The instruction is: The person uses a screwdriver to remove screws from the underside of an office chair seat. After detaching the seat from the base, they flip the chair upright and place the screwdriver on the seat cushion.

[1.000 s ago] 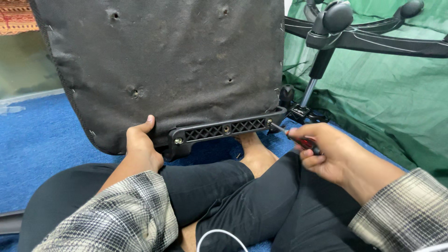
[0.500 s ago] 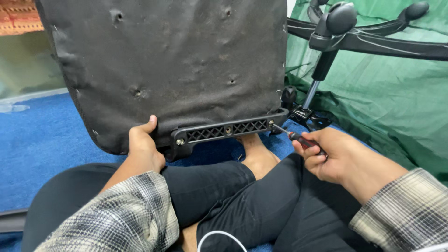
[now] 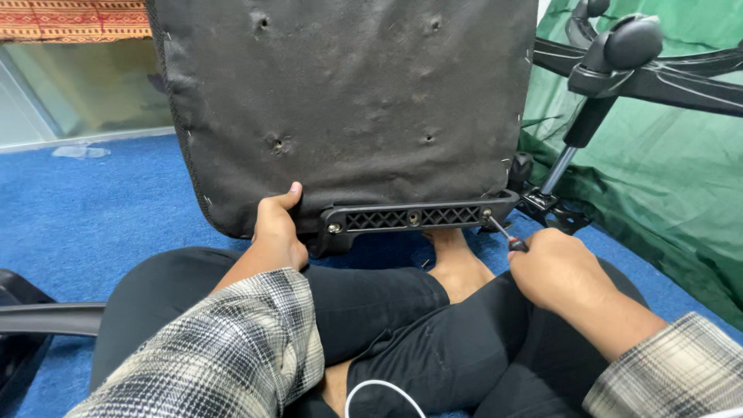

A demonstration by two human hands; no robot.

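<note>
The left hand (image 3: 275, 232) gripped the lower edge of the upturned seat pad (image 3: 348, 101), propped on the person's lap. The right hand (image 3: 561, 271) closed around a screwdriver (image 3: 503, 234), its tip at the right screw (image 3: 487, 218) of the black bracket (image 3: 414, 219). The screw seemed mid-turning; steady pressure came next. The pad's dusty black fabric showed several holes.

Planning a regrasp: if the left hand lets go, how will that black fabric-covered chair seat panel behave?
The black fabric-covered chair seat panel probably stays stiff: it stands flat on edge without sagging. It would likely tip, since only the left hand steadies its lower edge. The right hand holds a screwdriver at the black plastic bracket, adding little support.
</note>
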